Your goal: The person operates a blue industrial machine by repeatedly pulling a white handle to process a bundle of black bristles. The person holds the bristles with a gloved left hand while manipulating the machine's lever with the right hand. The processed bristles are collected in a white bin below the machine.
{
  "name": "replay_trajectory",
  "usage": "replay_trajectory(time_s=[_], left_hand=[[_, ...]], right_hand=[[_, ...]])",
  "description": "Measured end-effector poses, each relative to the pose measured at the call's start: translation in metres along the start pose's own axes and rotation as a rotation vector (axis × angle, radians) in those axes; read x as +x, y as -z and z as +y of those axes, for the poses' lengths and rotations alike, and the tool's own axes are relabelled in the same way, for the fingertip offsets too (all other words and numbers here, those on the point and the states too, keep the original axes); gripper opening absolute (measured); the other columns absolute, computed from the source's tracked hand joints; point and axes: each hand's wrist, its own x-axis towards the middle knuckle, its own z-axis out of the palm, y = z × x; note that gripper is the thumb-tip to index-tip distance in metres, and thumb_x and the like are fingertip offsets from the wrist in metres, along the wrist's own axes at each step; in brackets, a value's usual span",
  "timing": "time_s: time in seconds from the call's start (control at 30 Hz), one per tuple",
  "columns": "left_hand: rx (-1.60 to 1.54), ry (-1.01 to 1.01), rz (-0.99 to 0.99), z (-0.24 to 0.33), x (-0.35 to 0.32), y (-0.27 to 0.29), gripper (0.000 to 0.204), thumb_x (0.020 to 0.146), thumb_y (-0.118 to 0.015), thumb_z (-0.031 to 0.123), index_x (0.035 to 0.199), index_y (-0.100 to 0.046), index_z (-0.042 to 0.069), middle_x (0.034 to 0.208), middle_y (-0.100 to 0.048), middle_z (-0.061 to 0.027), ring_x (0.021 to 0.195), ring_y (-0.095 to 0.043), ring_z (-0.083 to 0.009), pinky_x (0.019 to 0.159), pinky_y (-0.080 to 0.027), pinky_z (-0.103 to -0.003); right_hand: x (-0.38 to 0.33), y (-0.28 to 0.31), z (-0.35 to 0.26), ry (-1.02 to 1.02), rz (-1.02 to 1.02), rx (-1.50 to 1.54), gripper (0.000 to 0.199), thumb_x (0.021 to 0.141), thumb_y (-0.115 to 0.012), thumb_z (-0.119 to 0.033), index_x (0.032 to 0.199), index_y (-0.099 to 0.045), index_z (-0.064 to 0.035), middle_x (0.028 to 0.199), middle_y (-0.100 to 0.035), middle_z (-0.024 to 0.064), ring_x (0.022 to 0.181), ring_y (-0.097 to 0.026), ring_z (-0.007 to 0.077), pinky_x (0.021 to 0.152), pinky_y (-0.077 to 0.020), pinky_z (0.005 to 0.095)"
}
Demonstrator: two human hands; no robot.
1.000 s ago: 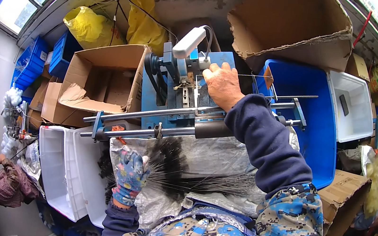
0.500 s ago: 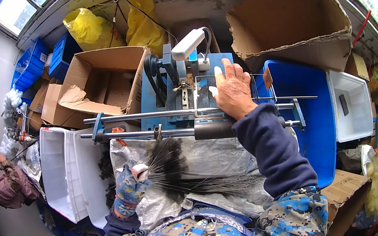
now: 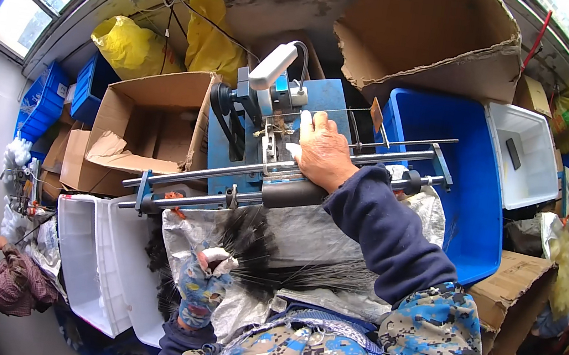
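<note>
My right hand (image 3: 322, 152) rests on the blue machine (image 3: 272, 133), its fingers pressing a small white piece against the machine's middle, just above two long metal rails (image 3: 226, 183). My left hand (image 3: 204, 287) wears a patterned glove and is closed around a bundle of black bristles (image 3: 267, 254) that lies on a grey plastic sheet (image 3: 335, 227) in my lap. The bristles fan out to the right, under my right forearm. A white handle (image 3: 272, 66) sticks up from the machine's top.
An open cardboard box (image 3: 144, 127) stands left of the machine, white tubs (image 3: 97, 261) below it. A blue bin (image 3: 468, 173) and a white tub (image 3: 524, 155) are at the right. Yellow bags (image 3: 165, 43) hang behind. Another person (image 3: 12, 282) crouches at the lower left.
My right hand has slid down and settled lower on the machine's middle. My left hand has moved down a little with the bristle bundle.
</note>
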Motion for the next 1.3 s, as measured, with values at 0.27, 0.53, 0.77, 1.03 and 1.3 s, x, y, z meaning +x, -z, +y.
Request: replay_trajectory(time_s=[0.27, 0.53, 0.77, 1.03, 1.3], left_hand=[[0.080, -0.128, -0.002, 0.006, 0.004, -0.005, 0.006, 0.081, -0.061, 0.001, 0.086, -0.058, 0.001, 0.070, -0.061, -0.0035, 0.058, -0.055, -0.0092, 0.053, -0.043, -0.021], [-0.121, 0.126, 0.017, -0.015, -0.004, 0.006, 0.011, 0.080, -0.062, -0.001, 0.089, -0.054, 0.001, 0.078, -0.063, -0.0075, 0.069, -0.062, -0.0126, 0.064, -0.049, -0.023], [-0.260, 0.108, -0.016, 0.004, 0.004, -0.008, 0.014, 0.081, -0.059, -0.003, 0.093, -0.053, 0.000, 0.080, -0.062, -0.0085, 0.073, -0.062, -0.0124, 0.063, -0.049, -0.023], [-0.461, 0.179, 0.021, 0.001, 0.000, 0.020, 0.016, 0.080, -0.056, -0.003, 0.093, -0.049, 0.002, 0.076, -0.062, -0.0134, 0.054, -0.052, -0.0103, 0.048, -0.041, -0.021], [-0.366, 0.068, -0.293, 0.020, 0.004, -0.017, 0.019, 0.083, -0.058, -0.003, 0.100, -0.053, 0.002, 0.083, -0.063, -0.0098, 0.072, -0.061, -0.0120, 0.062, -0.048, -0.022]], right_hand=[[0.010, -0.006, -0.030, 0.079, -0.097, 0.079, 0.061, 0.078, -0.062, -0.029, 0.118, -0.039, 0.0106, 0.101, -0.050, 0.0210, 0.085, -0.056, 0.0328, 0.073, -0.0494, 0.0383], [-0.001, 0.046, 0.036, 0.082, -0.096, -0.134, 0.045, 0.068, -0.071, -0.020, 0.104, -0.056, 0.0023, 0.103, -0.048, 0.0145, 0.096, -0.047, 0.0282, 0.075, -0.0412, 0.0392], [0.025, 0.052, 0.063, 0.073, -0.190, -0.420, 0.016, 0.078, -0.054, -0.009, 0.090, -0.065, -0.0112, 0.094, -0.061, 0.0062, 0.100, -0.049, 0.0232, 0.086, -0.0332, 0.0399], [-0.076, 0.125, 0.029, 0.374, -0.250, 0.105, 0.008, 0.066, -0.060, -0.002, 0.073, -0.059, -0.0064, 0.068, -0.058, 0.0064, 0.072, -0.055, 0.0244, 0.067, -0.0415, 0.0367], [-0.090, 0.076, -0.061, -0.166, -0.305, 2.024, 0.019, 0.092, -0.046, -0.010, 0.101, -0.057, 0.0035, 0.086, -0.062, 0.0145, 0.083, -0.061, 0.0216, 0.080, -0.0484, 0.0329]])
